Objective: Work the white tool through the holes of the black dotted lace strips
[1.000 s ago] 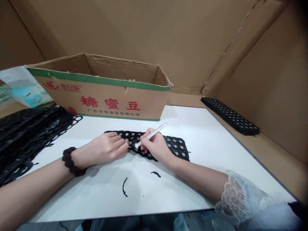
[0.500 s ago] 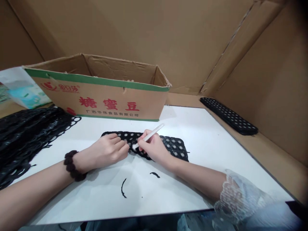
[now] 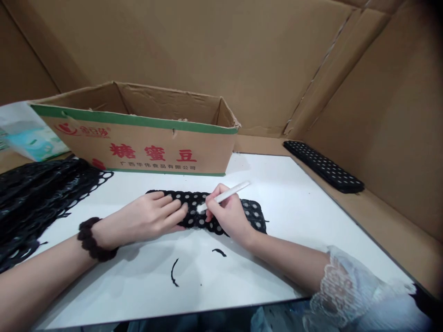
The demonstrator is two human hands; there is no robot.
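Note:
A black strip with rows of round holes (image 3: pixel 254 213) lies across the middle of the white board (image 3: pixel 297 203). My left hand (image 3: pixel 152 216) rests flat on the strip's left part, fingers stretched out and pressing it down. My right hand (image 3: pixel 228 214) pinches a thin white stick (image 3: pixel 224 196) like a pen, its tip touching the strip just right of my left fingertips. A dark scrunchie (image 3: pixel 90 237) sits on my left wrist.
An open cardboard box (image 3: pixel 138 138) with red print stands behind the strip. A pile of black perforated sheets (image 3: pixel 38 193) lies at the left. Another black holed strip (image 3: pixel 321 166) lies at the right by the cardboard wall. Two black slivers (image 3: pixel 175 273) lie near me.
The stick's tip has shifted slightly right along the strip. My left fingers have flattened and slid a little further onto the strip. The view has tilted slightly.

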